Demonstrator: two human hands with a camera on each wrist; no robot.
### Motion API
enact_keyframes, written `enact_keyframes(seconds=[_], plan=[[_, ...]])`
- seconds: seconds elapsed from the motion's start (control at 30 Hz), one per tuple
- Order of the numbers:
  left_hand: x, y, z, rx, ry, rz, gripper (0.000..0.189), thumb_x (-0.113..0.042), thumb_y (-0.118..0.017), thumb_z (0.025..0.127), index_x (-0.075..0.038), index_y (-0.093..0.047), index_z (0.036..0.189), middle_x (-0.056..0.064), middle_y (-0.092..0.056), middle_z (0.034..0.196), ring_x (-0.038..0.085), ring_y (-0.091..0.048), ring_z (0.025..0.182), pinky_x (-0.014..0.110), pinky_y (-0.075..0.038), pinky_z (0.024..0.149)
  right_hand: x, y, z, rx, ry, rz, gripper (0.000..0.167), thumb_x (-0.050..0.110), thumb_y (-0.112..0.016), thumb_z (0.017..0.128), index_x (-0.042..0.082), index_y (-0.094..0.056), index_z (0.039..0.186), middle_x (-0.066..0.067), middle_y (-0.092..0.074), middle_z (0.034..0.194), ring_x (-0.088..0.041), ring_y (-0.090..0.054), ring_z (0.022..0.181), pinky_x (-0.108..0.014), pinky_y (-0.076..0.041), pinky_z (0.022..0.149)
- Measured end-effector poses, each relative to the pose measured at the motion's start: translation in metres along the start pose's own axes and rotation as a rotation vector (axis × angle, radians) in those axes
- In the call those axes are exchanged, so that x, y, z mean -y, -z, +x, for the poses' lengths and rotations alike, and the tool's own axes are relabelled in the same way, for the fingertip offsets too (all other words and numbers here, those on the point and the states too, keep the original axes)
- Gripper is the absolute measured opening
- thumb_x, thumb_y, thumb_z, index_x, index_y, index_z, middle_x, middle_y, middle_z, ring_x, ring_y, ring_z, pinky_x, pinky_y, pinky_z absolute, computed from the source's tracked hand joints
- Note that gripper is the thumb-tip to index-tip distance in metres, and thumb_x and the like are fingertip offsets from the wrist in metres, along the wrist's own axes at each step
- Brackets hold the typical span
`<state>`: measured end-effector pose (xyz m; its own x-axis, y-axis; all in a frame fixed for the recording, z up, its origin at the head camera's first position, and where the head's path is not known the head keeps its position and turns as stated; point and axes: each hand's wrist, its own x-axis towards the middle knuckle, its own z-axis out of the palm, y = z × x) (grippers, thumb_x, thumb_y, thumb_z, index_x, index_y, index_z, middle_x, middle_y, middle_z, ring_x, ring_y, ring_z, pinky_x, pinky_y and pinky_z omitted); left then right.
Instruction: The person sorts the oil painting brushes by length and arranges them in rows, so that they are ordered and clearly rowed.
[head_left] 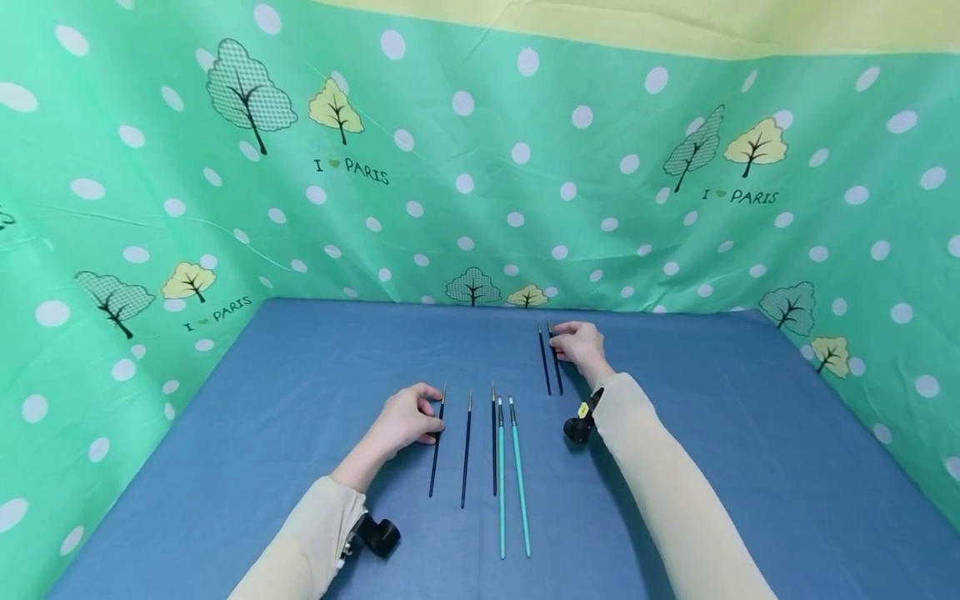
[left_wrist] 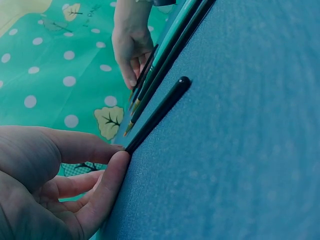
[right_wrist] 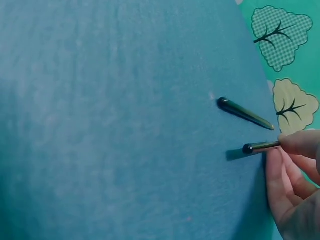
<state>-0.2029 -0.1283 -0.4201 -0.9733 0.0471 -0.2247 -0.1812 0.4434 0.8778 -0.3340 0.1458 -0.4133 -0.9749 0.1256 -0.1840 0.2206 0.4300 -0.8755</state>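
Note:
My left hand (head_left: 405,419) pinches a thin dark paintbrush (head_left: 435,462) between thumb and finger, near its bristle end. In the left wrist view that brush's rounded handle end (left_wrist: 180,85) points up and away from the fingertips. At the back, my right hand (head_left: 581,346) pinches another dark paintbrush (head_left: 557,373); its handle end (right_wrist: 250,148) shows a shadow beside it in the right wrist view. Just left of it lies a similar dark brush (head_left: 544,367), untouched. Between the hands lie two more dark brushes, one left (head_left: 467,454) and one right (head_left: 494,450).
Two teal-handled paintbrushes, one left (head_left: 502,500) and one right (head_left: 521,492), lie nearest the front, bristles pointing away. A blue cloth (head_left: 712,433) covers the table. Green dotted curtain (head_left: 420,183) with printed trees hangs behind and along both sides. Each wrist wears a small black camera (head_left: 381,536).

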Motion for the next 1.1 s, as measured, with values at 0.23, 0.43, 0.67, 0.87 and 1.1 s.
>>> enact_keyframes(seconds=[0.23, 0.43, 0.67, 0.87, 1.1], plan=[[0.0, 0.001, -0.001, -0.001, 0.008, -0.009, 0.04, 0.004, -0.068, 0.075, -0.002, -0.056, 0.112, 0.009, -0.048, 0.079, 0.016, -0.057, 0.053, 0.028, -0.056, 0.051, -0.003, -0.002, -0.002, -0.052, 0.035, -0.036, 0.031, 0.012, -0.064, 0.084, 0.006, -0.061, 0.114, -0.012, -0.065, 0.104, -0.021, -0.065, 0.084, -0.021, -0.056, 0.061], [0.0, 0.0, 0.0, 0.0, 0.004, -0.01, 0.039, 0.004, -0.067, 0.075, -0.003, -0.056, 0.112, 0.009, -0.048, 0.079, 0.016, -0.057, 0.055, 0.028, -0.056, 0.051, -0.003, -0.004, 0.0, -0.087, 0.048, -0.091, 0.029, 0.011, -0.066, 0.082, 0.007, -0.063, 0.111, -0.012, -0.066, 0.098, -0.019, -0.066, 0.077, -0.015, -0.051, 0.049], [-0.001, -0.001, 0.0, 0.001, -0.005, -0.009, 0.039, 0.004, -0.067, 0.075, -0.002, -0.056, 0.112, 0.01, -0.049, 0.08, 0.016, -0.057, 0.054, 0.028, -0.056, 0.051, -0.004, -0.002, 0.0, -0.108, 0.058, -0.101, 0.026, 0.009, -0.067, 0.081, 0.005, -0.064, 0.107, -0.013, -0.067, 0.096, -0.019, -0.066, 0.075, -0.013, -0.05, 0.047], [0.0, -0.002, 0.0, 0.009, 0.0, -0.014, 0.04, 0.004, -0.067, 0.075, -0.002, -0.056, 0.113, 0.01, -0.048, 0.08, 0.017, -0.057, 0.055, 0.028, -0.056, 0.051, -0.006, -0.001, -0.002, -0.117, 0.045, -0.099, 0.024, 0.012, -0.067, 0.081, 0.005, -0.065, 0.104, -0.013, -0.067, 0.095, -0.018, -0.065, 0.072, -0.014, -0.05, 0.047], [0.0, -0.001, 0.001, 0.001, -0.001, -0.007, 0.039, 0.004, -0.067, 0.075, -0.003, -0.056, 0.113, 0.01, -0.048, 0.08, 0.017, -0.057, 0.056, 0.028, -0.056, 0.051, -0.007, 0.003, -0.014, -0.106, 0.028, -0.068, 0.024, 0.016, -0.066, 0.083, 0.006, -0.065, 0.105, -0.012, -0.066, 0.093, -0.016, -0.064, 0.069, -0.024, -0.056, 0.059]])
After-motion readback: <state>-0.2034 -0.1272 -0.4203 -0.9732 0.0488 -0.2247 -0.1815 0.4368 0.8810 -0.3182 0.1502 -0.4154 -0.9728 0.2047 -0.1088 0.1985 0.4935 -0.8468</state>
